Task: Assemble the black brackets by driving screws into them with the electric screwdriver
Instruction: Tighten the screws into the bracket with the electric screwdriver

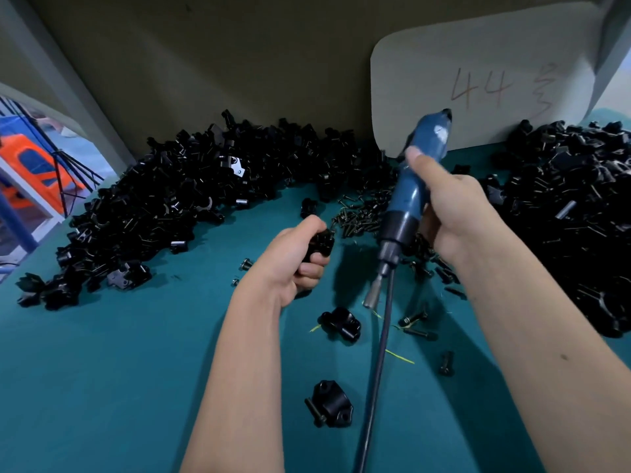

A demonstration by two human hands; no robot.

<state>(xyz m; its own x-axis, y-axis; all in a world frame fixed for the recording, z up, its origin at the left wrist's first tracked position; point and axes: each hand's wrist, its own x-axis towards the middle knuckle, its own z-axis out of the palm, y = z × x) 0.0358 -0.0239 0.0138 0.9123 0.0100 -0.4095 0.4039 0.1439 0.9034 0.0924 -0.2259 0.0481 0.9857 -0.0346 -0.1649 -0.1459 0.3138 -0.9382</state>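
My left hand [293, 257] is closed around a black bracket [321, 244], held above the teal table [119, 370]. My right hand [457, 213] grips the blue electric screwdriver [413, 186], tilted with its metal bit [372, 295] pointing down just right of the left hand, apart from the bracket. A dark cable [375, 380] hangs in front of the tool toward me. A scatter of black screws [362, 213] lies behind the hands. Two brackets lie on the table near me, one [341, 324] under the bit and one [333, 407] with a screw sticking out.
A large heap of black brackets [177, 203] curves along the back left, another heap [573, 213] fills the right. A white card marked 44 [478, 87] leans on the back wall. Loose screws [418, 319] and yellow slivers lie right of the bit.
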